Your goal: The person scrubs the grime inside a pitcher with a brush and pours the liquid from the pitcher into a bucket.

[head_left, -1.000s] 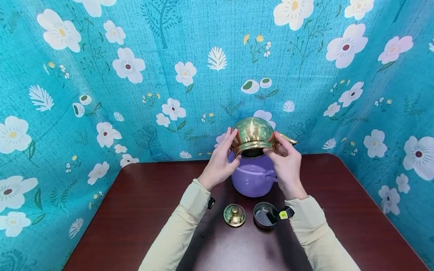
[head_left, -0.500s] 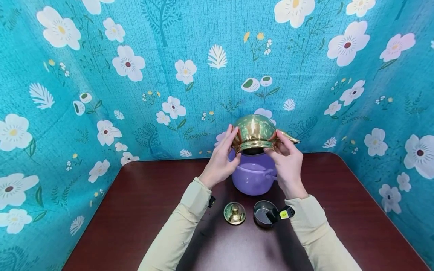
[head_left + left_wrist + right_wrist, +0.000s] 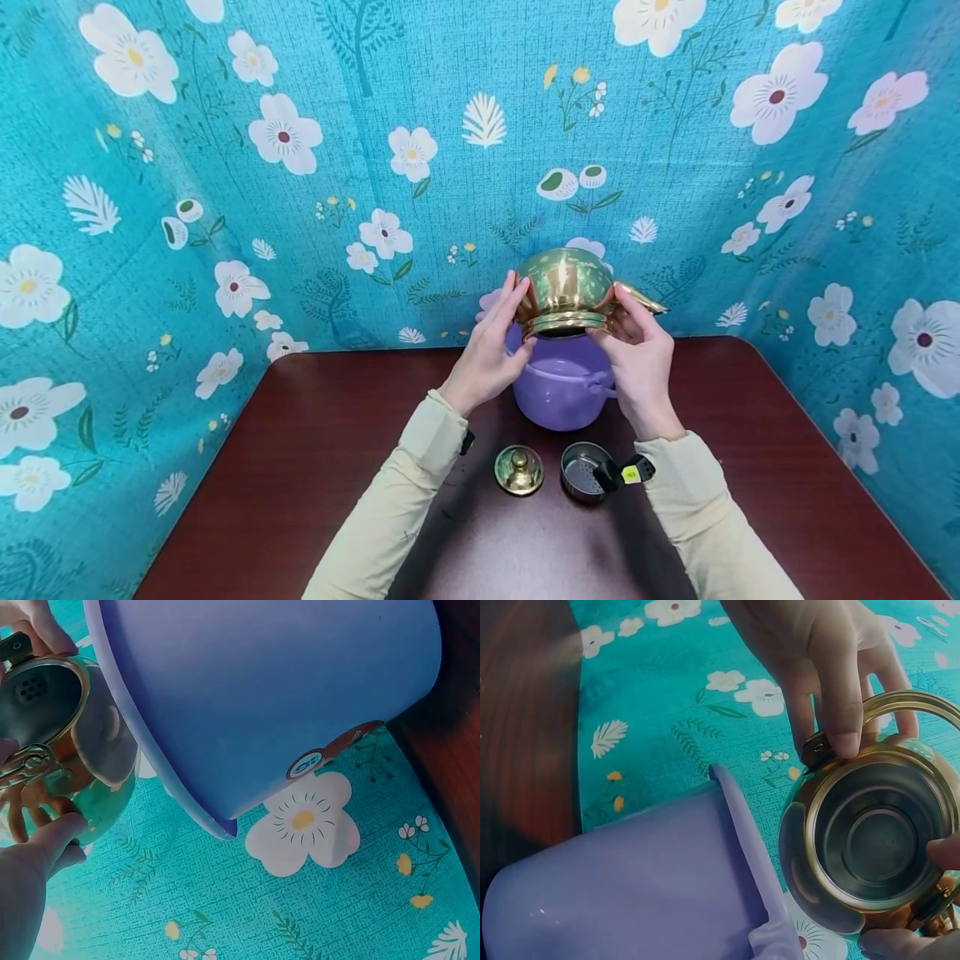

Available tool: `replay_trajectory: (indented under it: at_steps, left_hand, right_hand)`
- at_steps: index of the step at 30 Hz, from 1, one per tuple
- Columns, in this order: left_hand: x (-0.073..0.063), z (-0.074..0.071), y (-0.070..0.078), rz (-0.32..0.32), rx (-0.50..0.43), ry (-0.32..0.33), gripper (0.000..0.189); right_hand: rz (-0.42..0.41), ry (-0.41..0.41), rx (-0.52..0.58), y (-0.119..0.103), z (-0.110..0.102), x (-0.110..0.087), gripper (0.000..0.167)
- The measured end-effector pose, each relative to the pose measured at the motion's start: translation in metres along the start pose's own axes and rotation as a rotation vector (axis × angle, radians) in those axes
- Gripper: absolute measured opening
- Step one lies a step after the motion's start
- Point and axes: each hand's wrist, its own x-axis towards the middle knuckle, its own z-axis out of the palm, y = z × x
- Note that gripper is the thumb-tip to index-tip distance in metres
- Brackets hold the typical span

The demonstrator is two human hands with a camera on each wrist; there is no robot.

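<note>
A shiny gold teapot (image 3: 566, 283) is held tipped mouth-down above a purple bucket (image 3: 558, 404), its spout pointing right. My left hand (image 3: 486, 360) grips its left side, thumb at the rim and fingers along the body. On the other side my right hand (image 3: 642, 362) pinches the rim near the spout. The right wrist view looks into the teapot's dark round interior (image 3: 881, 832), past the arched handle (image 3: 922, 703). Inside the pot, perforated holes (image 3: 31, 690) show in the left wrist view. A gold lid (image 3: 519, 472) lies knob-up on the table.
A round metal strainer basket (image 3: 577, 467) stands right of the lid, partly covered by the right wrist's black camera (image 3: 633, 472). The dark red-brown table (image 3: 337, 433) backs onto a teal flowered cloth (image 3: 450, 208). A small handle lug (image 3: 600, 387) sticks out from the bucket.
The teapot has tipped a little further mouth-down, so less of its dark opening shows. Both hands keep their grip; the lid and strainer basket stay on the table.
</note>
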Motion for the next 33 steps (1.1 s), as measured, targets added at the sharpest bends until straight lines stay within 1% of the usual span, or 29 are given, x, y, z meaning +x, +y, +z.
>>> replay_trajectory:
  at_steps: [8,11,19,28,33]
  left_hand:
    - [0.0002,0.0002,-0.0004,-0.002,0.030,0.004,0.082]
    - [0.0000,0.0006,-0.0005,0.011,0.043,0.006,0.082]
    - [-0.0011,0.0011,-0.0016,0.047,0.070,0.022,0.083]
    - [-0.0011,0.0016,-0.0020,0.104,0.122,0.043,0.081]
    - [-0.0004,0.0021,-0.0034,0.120,0.137,0.050,0.081]
  right_hand:
    - [-0.057,-0.004,-0.070,0.0014,-0.0006,0.0006,0.067]
    - [-0.069,-0.001,-0.079,0.0029,-0.0014,0.0010,0.066]
    - [-0.091,0.000,-0.064,0.0062,-0.0026,0.0006,0.065]
    - [-0.138,0.006,-0.048,0.0059,-0.0032,0.0003,0.066]
    - [-0.146,0.003,-0.027,0.0059,-0.0034,0.0001,0.066]
